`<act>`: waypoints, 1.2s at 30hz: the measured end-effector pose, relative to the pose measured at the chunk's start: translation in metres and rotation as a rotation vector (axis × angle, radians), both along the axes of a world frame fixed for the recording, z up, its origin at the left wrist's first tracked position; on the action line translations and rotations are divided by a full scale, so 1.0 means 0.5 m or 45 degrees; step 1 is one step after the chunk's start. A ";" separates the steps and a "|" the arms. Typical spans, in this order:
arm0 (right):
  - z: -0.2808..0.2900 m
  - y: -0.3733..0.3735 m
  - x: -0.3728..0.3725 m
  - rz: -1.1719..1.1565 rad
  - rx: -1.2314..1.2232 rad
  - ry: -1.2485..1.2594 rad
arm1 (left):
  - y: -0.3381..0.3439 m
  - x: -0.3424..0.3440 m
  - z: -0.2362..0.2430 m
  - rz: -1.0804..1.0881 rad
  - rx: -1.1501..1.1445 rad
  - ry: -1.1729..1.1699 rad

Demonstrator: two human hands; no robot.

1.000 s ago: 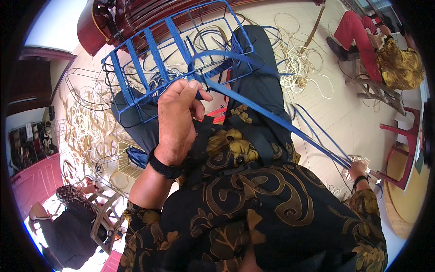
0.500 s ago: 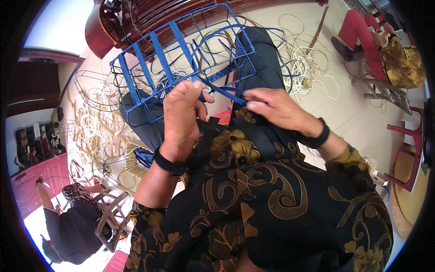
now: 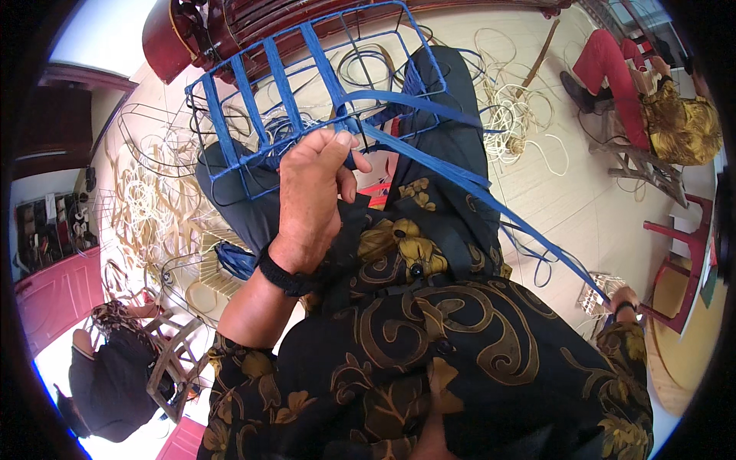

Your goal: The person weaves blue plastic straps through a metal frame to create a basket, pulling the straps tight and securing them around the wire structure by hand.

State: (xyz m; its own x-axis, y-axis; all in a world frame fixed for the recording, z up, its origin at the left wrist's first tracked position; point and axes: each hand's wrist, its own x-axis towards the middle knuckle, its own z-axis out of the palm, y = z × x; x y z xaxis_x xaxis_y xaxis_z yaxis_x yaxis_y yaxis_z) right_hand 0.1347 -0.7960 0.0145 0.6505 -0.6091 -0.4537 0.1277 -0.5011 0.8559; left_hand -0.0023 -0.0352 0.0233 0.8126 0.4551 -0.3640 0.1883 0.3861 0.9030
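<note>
A wire basket frame (image 3: 240, 100), wrapped with blue strip and crossed by several blue bands, rests across my thighs. My left hand (image 3: 313, 176) pinches the blue strip where it meets the near rim of the frame, thumb against the curled fingers. From that spot the long blue strip (image 3: 452, 175) runs taut to the lower right. At its far end my right hand (image 3: 625, 299), arm stretched out wide, is closed round it, small in view with its fingers partly hidden. Another length of blue strip (image 3: 414, 101) loops over my right thigh.
Loose pale strips (image 3: 172, 207) cover the floor at left, beside another bare wire frame (image 3: 149, 126). A white cord tangle (image 3: 506, 138) lies right of my knee. Seated people (image 3: 678, 123) are at right and lower left. Dark red wooden furniture (image 3: 253, 23) stands ahead.
My right hand has swung from beside the frame far out to the lower right, drawing the blue strip out long. My left hand stays at the rim.
</note>
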 end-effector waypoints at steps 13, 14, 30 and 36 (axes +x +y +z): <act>-0.026 1.043 0.041 0.601 2.774 0.188 | 0.001 0.010 -0.002 -0.010 -0.016 -0.003; -0.018 1.090 0.026 0.597 2.602 0.340 | 0.001 0.012 -0.004 0.000 -0.015 -0.005; -0.166 0.056 0.083 0.380 0.774 -0.465 | -0.011 0.017 0.005 -0.001 -0.049 -0.031; -0.091 0.135 0.120 0.322 0.736 -0.564 | -0.013 0.008 0.009 0.000 0.025 -0.003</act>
State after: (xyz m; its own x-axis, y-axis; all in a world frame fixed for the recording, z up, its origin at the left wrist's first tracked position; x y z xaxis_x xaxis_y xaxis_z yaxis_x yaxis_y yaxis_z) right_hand 0.1948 -0.7287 -0.0308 0.9334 -0.1631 -0.3196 0.0044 -0.8854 0.4648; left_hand 0.0017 -0.0419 0.0277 0.8134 0.4621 -0.3534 0.1863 0.3685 0.9108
